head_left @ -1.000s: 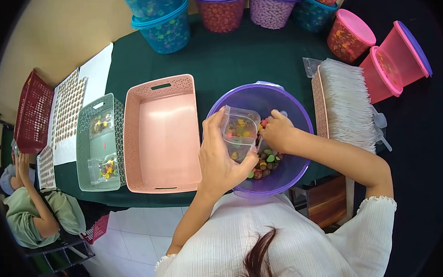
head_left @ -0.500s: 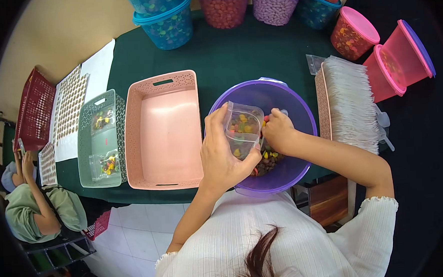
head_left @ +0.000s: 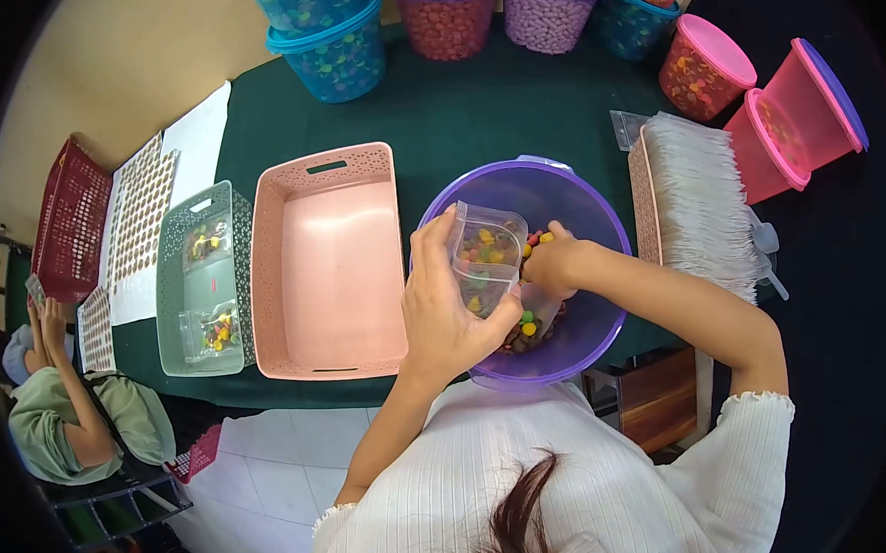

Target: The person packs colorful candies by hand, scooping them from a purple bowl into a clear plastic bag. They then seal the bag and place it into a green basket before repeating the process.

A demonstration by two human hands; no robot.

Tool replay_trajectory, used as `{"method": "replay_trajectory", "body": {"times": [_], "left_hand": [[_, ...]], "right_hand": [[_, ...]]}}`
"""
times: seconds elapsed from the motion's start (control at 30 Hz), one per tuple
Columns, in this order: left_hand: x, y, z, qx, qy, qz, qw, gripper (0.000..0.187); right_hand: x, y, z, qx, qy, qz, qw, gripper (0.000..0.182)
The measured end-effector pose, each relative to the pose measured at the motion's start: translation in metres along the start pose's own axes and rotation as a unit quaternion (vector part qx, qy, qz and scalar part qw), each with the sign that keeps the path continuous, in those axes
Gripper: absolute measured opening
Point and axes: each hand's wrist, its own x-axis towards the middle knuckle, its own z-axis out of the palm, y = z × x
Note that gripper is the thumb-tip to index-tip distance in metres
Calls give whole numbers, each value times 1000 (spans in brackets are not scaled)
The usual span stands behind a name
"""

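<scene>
My left hand (head_left: 442, 302) grips a clear plastic pouch (head_left: 489, 242), part filled with colourful candies, above the left side of a purple tub (head_left: 607, 340). My right hand (head_left: 557, 263) is inside the tub, just right of the pouch, with its fingers bent round a clear scoop that is mostly hidden. Red and yellow candies (head_left: 539, 239) show by its fingertips. Green, yellow and brown candies (head_left: 529, 329) lie at the bottom of the tub beneath my hands.
A pink basket (head_left: 328, 273) and a green basket (head_left: 198, 289) with filled pouches stand left. Many clear bags (head_left: 705, 203) fill a basket on the right. Candy tubs (head_left: 342, 66) line the back. Another person (head_left: 79, 406) works at far left.
My right hand has shifted slightly down and left toward the pouch, with the scoop tilted over. The pouch has barely moved. The other person's hands have risen a little.
</scene>
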Motion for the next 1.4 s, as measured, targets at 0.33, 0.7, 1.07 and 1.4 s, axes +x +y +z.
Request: {"method": "replay_trajectory", "body": {"times": [0.33,0.7,1.07,1.4], "left_hand": [[1,3,-1,1,-3,-4,1000,70],[1,-4,-3,19,10,41,999,72],[6,5,-7,-50,-10,23,998,78],[17,6,-5,-84,-35,31,995,77]], "right_hand": [[-13,19,-8,282,-45,-92,954,33],[-52,36,-21,375,52,-158,912,27],[-165,43,-79,102,479,44,871,19],[-146,-34,-74,-221,511,152,817,15]]}}
